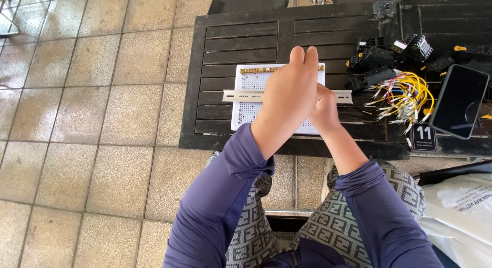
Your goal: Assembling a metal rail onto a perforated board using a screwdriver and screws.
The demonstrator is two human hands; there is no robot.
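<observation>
At the centre of the dark slatted table (241, 37) lies a white perforated panel (248, 88) with a metal rail (236, 95) across it. My left hand (289, 96) is raised over the panel, fingers straight and pressed together; my right hand (324, 110) sits just behind it at 3 o'clock, and I cannot tell what it grips. Judgement: a fitting step on the rail is under way; the next move calls for steady alignment. At 2 o'clock lie black terminal blocks (379, 58), yellow wires (407, 96) and a phone (459, 100).
</observation>
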